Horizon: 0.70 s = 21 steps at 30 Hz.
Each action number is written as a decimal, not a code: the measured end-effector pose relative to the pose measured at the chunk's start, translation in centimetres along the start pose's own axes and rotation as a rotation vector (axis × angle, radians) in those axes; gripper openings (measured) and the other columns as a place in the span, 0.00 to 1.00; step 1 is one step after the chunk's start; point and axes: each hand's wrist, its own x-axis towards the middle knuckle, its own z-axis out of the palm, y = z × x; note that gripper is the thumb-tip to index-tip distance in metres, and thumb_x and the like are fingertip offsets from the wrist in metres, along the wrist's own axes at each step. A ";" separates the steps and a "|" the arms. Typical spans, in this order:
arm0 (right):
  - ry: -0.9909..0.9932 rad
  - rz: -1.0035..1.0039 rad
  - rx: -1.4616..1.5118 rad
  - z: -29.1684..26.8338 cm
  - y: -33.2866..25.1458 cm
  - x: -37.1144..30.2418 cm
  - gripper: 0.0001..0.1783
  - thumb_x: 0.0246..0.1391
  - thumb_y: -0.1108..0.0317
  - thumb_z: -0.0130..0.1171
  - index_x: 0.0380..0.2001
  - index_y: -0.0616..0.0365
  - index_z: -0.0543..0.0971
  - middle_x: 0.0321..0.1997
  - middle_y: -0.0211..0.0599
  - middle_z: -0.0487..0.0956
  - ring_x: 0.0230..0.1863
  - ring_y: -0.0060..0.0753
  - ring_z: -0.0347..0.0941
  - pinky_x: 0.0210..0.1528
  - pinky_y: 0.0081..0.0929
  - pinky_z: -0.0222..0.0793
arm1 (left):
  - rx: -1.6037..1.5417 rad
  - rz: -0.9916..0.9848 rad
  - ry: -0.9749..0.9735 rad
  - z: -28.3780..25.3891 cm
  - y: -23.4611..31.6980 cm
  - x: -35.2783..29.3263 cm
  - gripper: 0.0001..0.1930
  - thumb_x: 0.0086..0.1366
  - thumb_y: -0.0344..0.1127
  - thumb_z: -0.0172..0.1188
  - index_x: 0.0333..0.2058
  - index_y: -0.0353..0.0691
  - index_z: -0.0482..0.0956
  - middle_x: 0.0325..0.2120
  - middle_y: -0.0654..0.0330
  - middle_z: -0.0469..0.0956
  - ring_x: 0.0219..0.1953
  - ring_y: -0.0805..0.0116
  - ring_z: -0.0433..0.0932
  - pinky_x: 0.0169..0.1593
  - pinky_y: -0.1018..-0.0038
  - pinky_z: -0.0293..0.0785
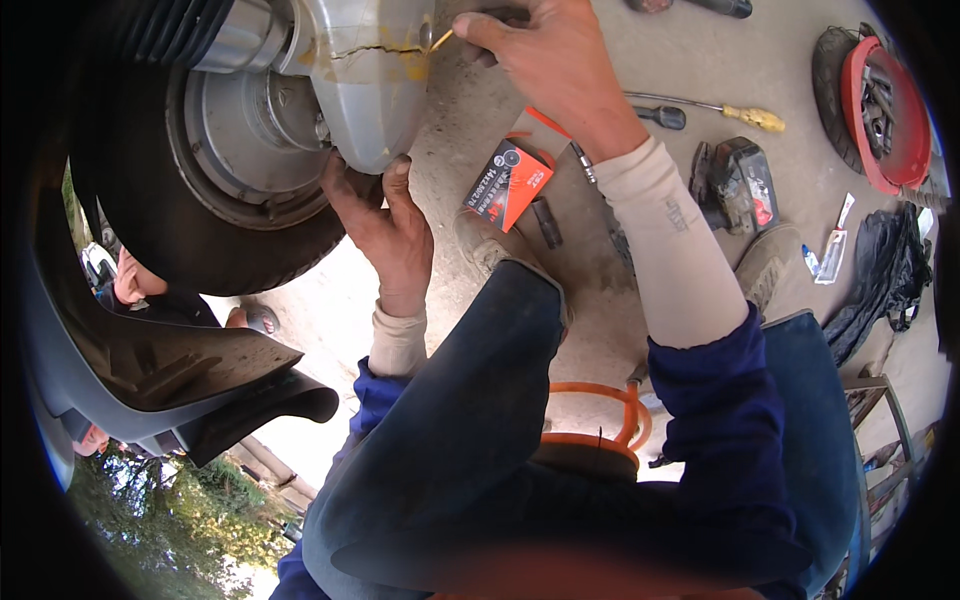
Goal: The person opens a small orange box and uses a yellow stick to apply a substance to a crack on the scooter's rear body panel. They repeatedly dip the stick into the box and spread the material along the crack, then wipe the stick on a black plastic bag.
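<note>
A grey, pointed plastic cover [372,115] hangs beside the wheel hub [250,130]. A jagged crack [372,49] runs across it, with yellowish-brown smears around it. My right hand [550,65] pinches a thin, pale yellow stick [442,40] between thumb and fingers. The stick's tip is at the cover's right edge, by the end of the crack. From below, my left hand [388,235] holds the cover's narrow lower end between thumb and fingers. Behind that hand is the black tyre [285,262].
On the floor lie an orange-and-black box [512,185], a yellow-handled screwdriver [752,118], a cordless power tool [738,185] and a black plastic bag [885,275]. A red bowl of metal parts [885,120] stands at right. Another person's foot [260,318] shows beyond the wheel.
</note>
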 end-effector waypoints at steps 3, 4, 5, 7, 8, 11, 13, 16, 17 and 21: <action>-0.010 0.140 0.109 0.0 -0.3 0.2 0.10 0.64 0.73 0.65 0.42 0.71 0.87 0.26 0.34 0.83 0.27 0.20 0.75 0.31 0.24 0.71 | 0.005 0.000 0.011 0.0 -0.1 -0.1 0.33 0.78 0.37 0.65 0.70 0.25 0.59 0.60 0.45 0.74 0.60 0.60 0.74 0.67 0.65 0.69; -0.005 0.146 0.112 -0.2 -0.4 -0.1 0.10 0.64 0.73 0.65 0.42 0.71 0.87 0.26 0.34 0.83 0.27 0.20 0.75 0.30 0.24 0.71 | 0.001 -0.001 0.015 0.0 -0.2 -0.1 0.33 0.78 0.37 0.65 0.70 0.25 0.59 0.60 0.45 0.74 0.60 0.60 0.74 0.67 0.65 0.69; -0.003 0.152 0.115 -0.4 -0.6 -0.4 0.10 0.64 0.74 0.65 0.42 0.71 0.87 0.27 0.34 0.83 0.27 0.20 0.75 0.30 0.24 0.71 | -0.007 0.003 0.013 0.1 -0.2 -0.1 0.33 0.78 0.37 0.65 0.70 0.25 0.59 0.60 0.45 0.74 0.60 0.60 0.74 0.66 0.66 0.70; -0.014 0.132 0.127 -0.4 -0.3 -0.5 0.09 0.64 0.74 0.65 0.42 0.71 0.87 0.27 0.34 0.83 0.27 0.20 0.75 0.30 0.24 0.71 | -0.023 0.011 0.009 0.0 -0.3 0.0 0.33 0.77 0.36 0.65 0.70 0.25 0.59 0.59 0.45 0.74 0.60 0.61 0.74 0.65 0.66 0.71; -0.019 0.108 0.133 -0.1 0.4 -0.4 0.09 0.65 0.74 0.65 0.42 0.70 0.87 0.27 0.34 0.83 0.27 0.20 0.75 0.30 0.23 0.70 | -0.031 -0.002 -0.003 0.0 -0.4 0.0 0.33 0.77 0.34 0.64 0.70 0.26 0.58 0.60 0.44 0.73 0.61 0.59 0.74 0.65 0.65 0.72; 0.014 0.119 0.275 0.1 1.2 0.1 0.09 0.65 0.73 0.65 0.42 0.70 0.87 0.27 0.34 0.83 0.27 0.20 0.75 0.31 0.23 0.71 | -0.056 -0.032 -0.032 -0.2 -0.5 -0.1 0.32 0.77 0.30 0.63 0.71 0.28 0.56 0.63 0.42 0.70 0.63 0.56 0.74 0.64 0.64 0.75; 0.064 0.150 0.327 -0.3 1.2 -0.2 0.09 0.65 0.73 0.65 0.42 0.70 0.86 0.27 0.34 0.83 0.27 0.21 0.75 0.31 0.24 0.71 | -0.075 -0.041 -0.041 -0.1 -0.5 -0.1 0.32 0.77 0.31 0.63 0.71 0.28 0.56 0.62 0.42 0.71 0.63 0.57 0.73 0.64 0.64 0.75; 0.111 0.170 0.260 -1.4 1.6 -1.3 0.09 0.64 0.72 0.66 0.41 0.69 0.87 0.28 0.35 0.85 0.28 0.23 0.78 0.33 0.25 0.74 | -0.033 -0.040 0.010 0.2 -0.4 -0.5 0.34 0.77 0.37 0.65 0.70 0.25 0.58 0.58 0.45 0.75 0.57 0.61 0.77 0.61 0.67 0.78; 0.113 0.165 0.228 -1.6 2.2 -1.8 0.10 0.62 0.71 0.67 0.41 0.69 0.88 0.28 0.37 0.86 0.30 0.24 0.81 0.35 0.25 0.77 | -0.035 -0.047 0.000 0.1 -0.3 -0.5 0.34 0.77 0.38 0.65 0.70 0.25 0.58 0.58 0.45 0.75 0.57 0.61 0.78 0.60 0.67 0.80; 0.135 0.127 0.274 -1.0 3.5 -3.0 0.12 0.62 0.70 0.68 0.40 0.72 0.88 0.29 0.39 0.88 0.31 0.26 0.84 0.36 0.24 0.80 | -0.030 -0.043 -0.034 -0.1 -0.6 -0.7 0.33 0.77 0.40 0.65 0.69 0.26 0.60 0.56 0.46 0.78 0.54 0.61 0.82 0.54 0.66 0.86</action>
